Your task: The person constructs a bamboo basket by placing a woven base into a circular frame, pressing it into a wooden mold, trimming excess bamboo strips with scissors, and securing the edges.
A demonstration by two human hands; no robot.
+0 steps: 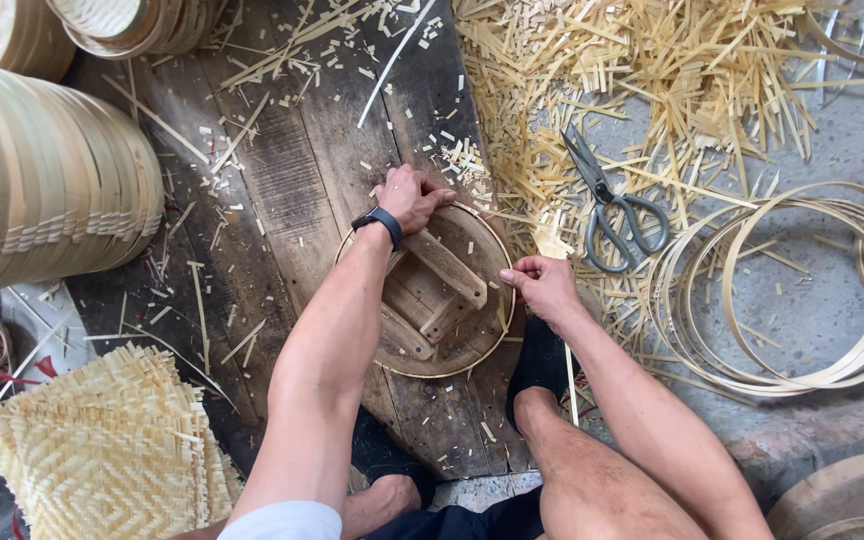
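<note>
Two hands (472,240) press one round wooden form (437,295).

Bamboo-weaving workshop: strip offcuts (652,70), hoops (802,290), woven mats (112,450).

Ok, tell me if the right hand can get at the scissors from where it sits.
Probably yes. The right hand rests on the rim of the round wooden form, and the scissors lie on bamboo scraps just beyond it, uncovered, with nothing standing between them.
</note>
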